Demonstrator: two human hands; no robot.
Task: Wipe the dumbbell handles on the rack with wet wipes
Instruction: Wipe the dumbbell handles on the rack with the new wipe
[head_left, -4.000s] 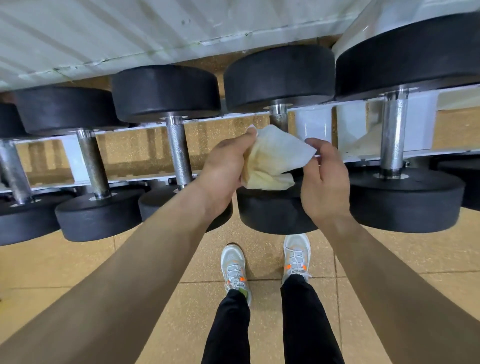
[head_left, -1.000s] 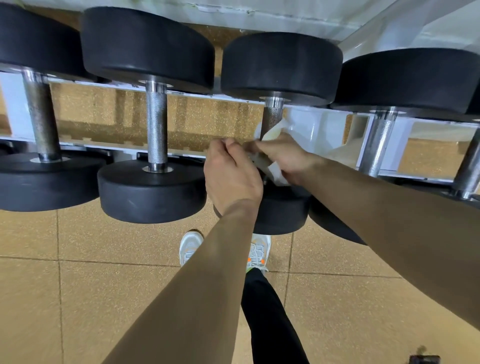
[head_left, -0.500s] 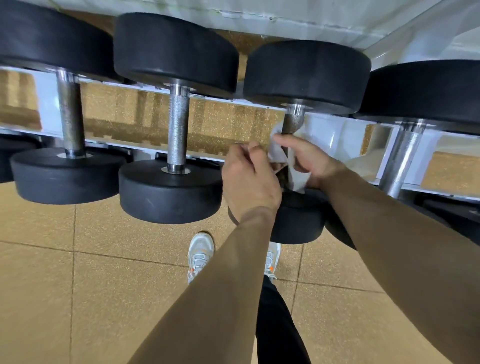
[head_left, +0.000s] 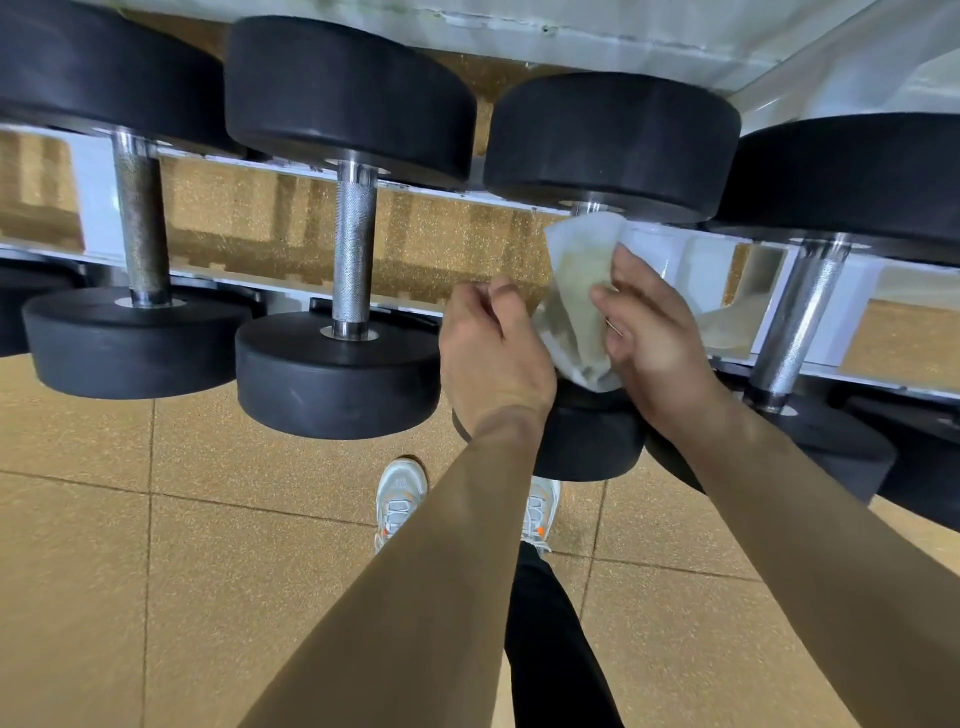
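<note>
A white, yellow-stained wet wipe (head_left: 574, 291) is wrapped round the handle of the third dumbbell (head_left: 613, 140), hiding nearly all of the steel bar. My right hand (head_left: 657, 343) grips the wipe against the handle from the right, fingers curled over it. My left hand (head_left: 493, 353) sits at the wipe's left edge with curled fingers holding that edge; its fingertips are hidden. The dumbbell's near black head (head_left: 587, 441) shows below both hands.
Neighbouring dumbbells lie on the white rack (head_left: 93, 208): bare knurled handles at the left (head_left: 353, 244) and far left (head_left: 140, 223), and a shiny one at the right (head_left: 800, 322). Below are the tan tiled floor (head_left: 208, 571) and my white shoes (head_left: 397, 499).
The wipe went from loose between both hands to wrapped round the third handle. In the last half second my right hand slid slightly along the bar; the view shifted left.
</note>
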